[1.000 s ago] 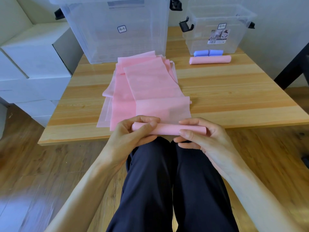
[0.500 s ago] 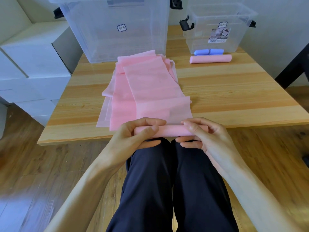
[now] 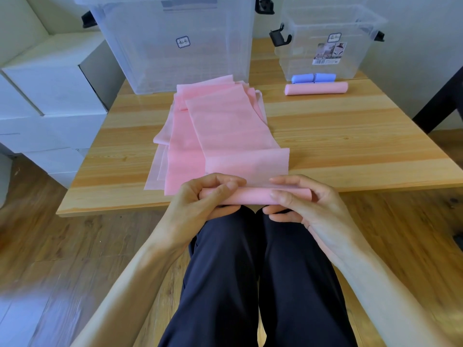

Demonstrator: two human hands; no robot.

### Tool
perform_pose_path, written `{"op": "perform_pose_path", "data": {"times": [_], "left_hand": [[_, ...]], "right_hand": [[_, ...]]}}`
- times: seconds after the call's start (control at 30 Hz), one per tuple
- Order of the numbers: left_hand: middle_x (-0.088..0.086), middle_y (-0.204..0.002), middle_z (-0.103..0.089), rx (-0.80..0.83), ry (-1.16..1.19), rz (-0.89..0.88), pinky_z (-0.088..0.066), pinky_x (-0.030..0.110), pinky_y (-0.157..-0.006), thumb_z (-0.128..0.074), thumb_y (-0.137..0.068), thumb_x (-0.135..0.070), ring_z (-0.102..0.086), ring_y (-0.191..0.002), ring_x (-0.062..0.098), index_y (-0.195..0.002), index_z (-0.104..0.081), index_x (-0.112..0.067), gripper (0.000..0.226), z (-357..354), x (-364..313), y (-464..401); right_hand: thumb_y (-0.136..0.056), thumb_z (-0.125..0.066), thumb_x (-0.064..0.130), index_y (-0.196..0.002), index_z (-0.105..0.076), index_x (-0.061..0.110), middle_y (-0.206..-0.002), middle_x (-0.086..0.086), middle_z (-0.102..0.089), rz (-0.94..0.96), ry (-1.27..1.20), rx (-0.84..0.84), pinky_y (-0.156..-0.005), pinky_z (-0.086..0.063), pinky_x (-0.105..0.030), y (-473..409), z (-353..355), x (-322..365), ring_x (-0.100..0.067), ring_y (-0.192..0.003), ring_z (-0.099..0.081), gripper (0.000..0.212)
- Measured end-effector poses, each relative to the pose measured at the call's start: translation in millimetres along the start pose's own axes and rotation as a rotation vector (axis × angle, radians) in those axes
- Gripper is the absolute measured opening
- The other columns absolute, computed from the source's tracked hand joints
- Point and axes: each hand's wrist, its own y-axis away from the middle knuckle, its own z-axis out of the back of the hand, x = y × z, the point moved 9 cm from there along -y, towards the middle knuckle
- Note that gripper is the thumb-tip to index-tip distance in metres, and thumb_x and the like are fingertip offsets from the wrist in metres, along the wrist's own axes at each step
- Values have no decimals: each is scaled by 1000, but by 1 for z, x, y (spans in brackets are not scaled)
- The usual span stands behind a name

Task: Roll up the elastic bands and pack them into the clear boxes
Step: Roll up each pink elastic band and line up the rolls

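Note:
A long pink elastic band lies flat down the middle of the wooden table, over other pink bands. Its near end is wound into a pink roll at the table's front edge. My left hand grips the roll's left end and my right hand grips its right end, fingers over the top. A finished pink roll and a blue roll lie in front of the small clear box. A large clear box stands at the back left.
White cardboard boxes are stacked left of the table. My legs in dark trousers are below the table edge over a wooden floor. A dark chair leg shows at the right edge.
The roll has turned forward between my fingers and moved slightly up toward the table edge, taking in a little more band. Both hands kept their grip.

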Motion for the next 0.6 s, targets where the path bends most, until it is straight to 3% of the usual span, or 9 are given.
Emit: {"op": "perform_pose_path", "data": {"times": [0.17,0.37,0.6], "left_hand": [[1,-101,-76,11,42,38,-58,20,-78,-72,-73,-23,-72,-99,17,-97,-75,-13,26,-1,2,2],[4,-96,-77,-28,-22,46,-58,20,-74,-67,-76,-33,-74,-95,17,-99,-74,-11,32,2,1,3],[-2,-99,-77,-28,35,20,-57,18,-72,-68,-75,-26,-72,-96,12,-91,-76,-14,22,1,0,2]], "right_hand": [[-75,-73,25,-90,-75,11,-84,-14,-75,2,-11,-33,-65,-59,-27,-1,2,0,-30,-76,-75,21],[-71,-74,23,-96,-76,8,-90,-13,-76,-7,1,4,-64,-59,-26,0,-2,2,-31,-76,-75,30],[-68,-76,25,-99,-76,10,-87,-17,-75,3,-1,11,-64,-60,-27,3,-1,2,-30,-76,-75,35]]}}
